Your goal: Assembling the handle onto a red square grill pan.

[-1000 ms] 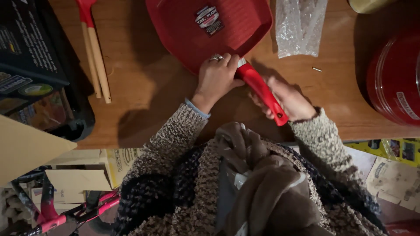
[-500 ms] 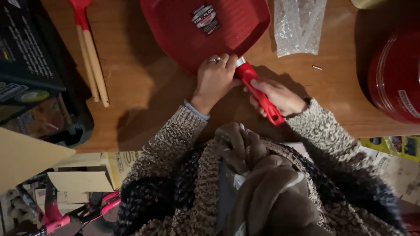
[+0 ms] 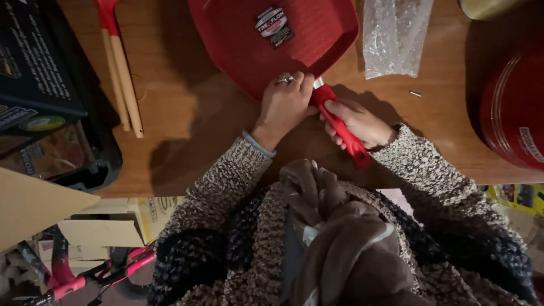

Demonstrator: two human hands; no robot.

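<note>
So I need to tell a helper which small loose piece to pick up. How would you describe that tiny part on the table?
Start at the wooden table and find the red square pan whose handle both hands grip. Right of it lies a clear bubble-wrap bag. Just below the bag's lower right corner lies the tiny metal pin, the only small silvery loose thing there.

Matt red ribbed pan (image 3: pixel 266 45) with glossy plastic handle (image 3: pixel 340 127); smooth wooden desk (image 3: pixel 192 119); crinkled clear plastic bag (image 3: pixel 394 37) at two o'clock.

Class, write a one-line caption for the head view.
Both hands, left hand and right hand, grip a red grill pan's handle.
</note>
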